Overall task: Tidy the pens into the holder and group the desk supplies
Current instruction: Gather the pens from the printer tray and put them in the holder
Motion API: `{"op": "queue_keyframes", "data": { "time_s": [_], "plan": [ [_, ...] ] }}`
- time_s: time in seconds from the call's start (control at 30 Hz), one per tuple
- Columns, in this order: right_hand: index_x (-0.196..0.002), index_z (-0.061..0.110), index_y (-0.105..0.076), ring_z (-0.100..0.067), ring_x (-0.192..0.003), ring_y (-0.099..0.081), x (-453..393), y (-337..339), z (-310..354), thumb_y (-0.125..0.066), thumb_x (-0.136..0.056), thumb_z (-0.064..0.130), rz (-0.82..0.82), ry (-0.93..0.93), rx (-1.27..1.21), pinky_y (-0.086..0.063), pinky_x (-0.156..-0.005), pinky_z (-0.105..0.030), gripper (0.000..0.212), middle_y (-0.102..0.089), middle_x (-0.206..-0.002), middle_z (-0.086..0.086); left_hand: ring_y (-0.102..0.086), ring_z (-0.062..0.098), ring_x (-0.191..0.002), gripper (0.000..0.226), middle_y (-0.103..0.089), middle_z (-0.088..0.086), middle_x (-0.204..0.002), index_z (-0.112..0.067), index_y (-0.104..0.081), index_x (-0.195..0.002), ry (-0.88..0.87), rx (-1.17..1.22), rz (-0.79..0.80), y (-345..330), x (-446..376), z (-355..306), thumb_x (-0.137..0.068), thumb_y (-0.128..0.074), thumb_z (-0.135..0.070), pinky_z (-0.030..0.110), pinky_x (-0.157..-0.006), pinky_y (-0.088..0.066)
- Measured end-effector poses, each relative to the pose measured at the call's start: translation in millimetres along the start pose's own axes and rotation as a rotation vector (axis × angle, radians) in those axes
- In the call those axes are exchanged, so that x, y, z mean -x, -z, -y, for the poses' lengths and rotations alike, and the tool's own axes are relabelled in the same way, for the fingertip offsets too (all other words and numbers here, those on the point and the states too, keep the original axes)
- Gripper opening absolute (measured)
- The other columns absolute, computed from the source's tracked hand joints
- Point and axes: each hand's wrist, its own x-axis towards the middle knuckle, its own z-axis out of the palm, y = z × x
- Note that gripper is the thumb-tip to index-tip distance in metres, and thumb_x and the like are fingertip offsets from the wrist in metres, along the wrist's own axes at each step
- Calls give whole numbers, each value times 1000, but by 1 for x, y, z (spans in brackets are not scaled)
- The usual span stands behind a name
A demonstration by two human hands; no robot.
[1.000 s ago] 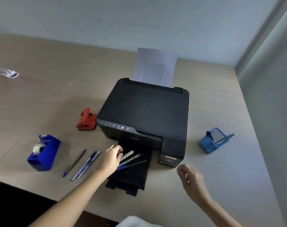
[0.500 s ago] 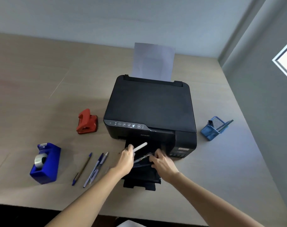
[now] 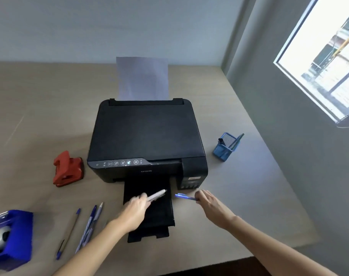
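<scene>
My left hand (image 3: 136, 209) grips a white pen (image 3: 157, 194) over the printer's black output tray (image 3: 149, 216). My right hand (image 3: 211, 205) holds a blue pen (image 3: 183, 196) just right of the tray, its tip pointing left. The blue mesh pen holder (image 3: 225, 147) stands to the right of the printer with a pen or two in it. On the desk to the left lie a brown pen with blue ends (image 3: 69, 233) and two blue pens (image 3: 90, 228) side by side. A blue tape dispenser (image 3: 12, 239) and a red hole punch (image 3: 68, 169) sit further left.
A black printer (image 3: 145, 140) with a paper sheet (image 3: 142, 78) upright in its rear feed fills the desk's middle. A grey wall with a window (image 3: 318, 56) runs along the desk's right edge. The desk's front edge is close below my arms.
My right hand has lifted the blue pen off the tray and drawn it to the right. My left hand still holds the white pen. The view has tilted upward and to the right.
</scene>
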Motion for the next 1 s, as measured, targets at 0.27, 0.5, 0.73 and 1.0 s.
{"op": "queue_keyframes", "data": {
  "time_s": [0.27, 0.5, 0.73, 1.0],
  "plan": [
    [-92, 2, -54, -7, -59, -56, 11, 77, -81, -56, -90, 1, -528, -443, -290, -46, -61, -22, 3, -63, -72, -6, -64, 9, -82, 14, -64, 1, -94, -7, -56, -103, -245, 784, 196, 57, -19, -145, -99, -44, -12, 27, -85, -53],
    [-90, 13, -62, -21, -72, -71, -50, 138, -136, -53, -94, 22, -725, -715, -615, -54, -75, -31, 14, -72, -77, -7, -62, 19, -110, 10, -66, 11, -118, -12, -51, -99, -197, 1031, -101, 67, -132, -269, -98, -44, -5, 31, -99, -47],
    [-95, 8, -65, -23, -77, -68, -89, 136, -174, -62, -88, 12, -607, -754, -661, -59, -76, -42, 9, -67, -82, -6, -55, 20, -125, 17, -60, 6, -135, -23, -48, -85, 15, 1033, -208, 44, -238, -309, -96, -50, -11, 44, -99, -50],
    [-90, 9, -62, -9, -62, -60, -105, 122, -196, -66, -84, 8, -484, -709, -580, -43, -49, -3, 6, -66, -81, -3, -54, 17, -104, 12, -58, 1, -112, -20, -51, -89, 124, 972, -130, 13, -284, -300, -94, -52, -10, 40, -96, -50]
  ]
}}
